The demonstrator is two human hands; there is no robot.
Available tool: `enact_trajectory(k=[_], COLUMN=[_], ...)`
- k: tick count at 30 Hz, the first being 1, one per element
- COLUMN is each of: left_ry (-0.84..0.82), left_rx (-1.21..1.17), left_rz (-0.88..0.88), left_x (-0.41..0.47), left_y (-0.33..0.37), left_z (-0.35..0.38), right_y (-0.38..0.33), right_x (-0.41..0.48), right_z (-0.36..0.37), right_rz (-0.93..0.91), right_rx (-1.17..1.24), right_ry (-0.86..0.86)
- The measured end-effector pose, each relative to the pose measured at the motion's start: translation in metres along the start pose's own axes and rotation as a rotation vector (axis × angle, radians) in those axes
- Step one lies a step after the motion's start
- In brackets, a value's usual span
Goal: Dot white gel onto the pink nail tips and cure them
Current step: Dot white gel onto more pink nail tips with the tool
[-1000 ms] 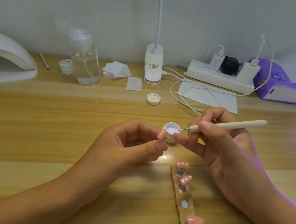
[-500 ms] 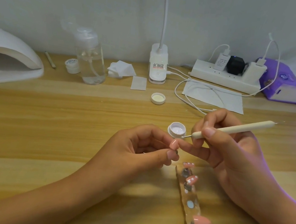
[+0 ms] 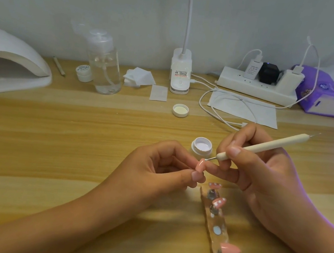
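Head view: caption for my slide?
Left hand pinches a pink nail tip; right hand holds a slim white dotting pen to it, beside the open white gel pot.

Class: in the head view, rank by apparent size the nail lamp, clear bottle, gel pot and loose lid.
1. nail lamp
2. clear bottle
3. gel pot and loose lid look alike; the pot is nearer, so no ranking.

Soft even light — violet glow right
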State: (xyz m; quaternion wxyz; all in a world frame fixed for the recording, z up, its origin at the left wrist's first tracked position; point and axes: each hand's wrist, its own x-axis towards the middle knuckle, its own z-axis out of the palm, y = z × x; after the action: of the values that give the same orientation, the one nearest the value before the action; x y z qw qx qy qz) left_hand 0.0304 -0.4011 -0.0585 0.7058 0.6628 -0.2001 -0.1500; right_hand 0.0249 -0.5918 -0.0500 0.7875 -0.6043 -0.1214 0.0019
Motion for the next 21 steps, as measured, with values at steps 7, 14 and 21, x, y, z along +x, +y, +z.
enact_trajectory(k=[7,14,21], left_ry=[0.004,0.009,0.003], left_rx=[0.003,0.018,0.025], left_rz=[-0.008,-0.013,-0.019], left_x=[0.0005,0.0005,0.0001], left_y=[-0.0001,-0.0004,-0.0007], left_z=[-0.0003,-0.0005,-0.0012], right_y=[0.0031,0.0026,0.0011], right_x=[0.0008,0.0001,0.0001], right_z=[-0.0028,-0.0028,0.0004], right_rz=[-0.023,-0.020,-0.005], right_rx=[-0.016,-0.046,-0.046], right_ry=[-0.020,-0.030,0.002])
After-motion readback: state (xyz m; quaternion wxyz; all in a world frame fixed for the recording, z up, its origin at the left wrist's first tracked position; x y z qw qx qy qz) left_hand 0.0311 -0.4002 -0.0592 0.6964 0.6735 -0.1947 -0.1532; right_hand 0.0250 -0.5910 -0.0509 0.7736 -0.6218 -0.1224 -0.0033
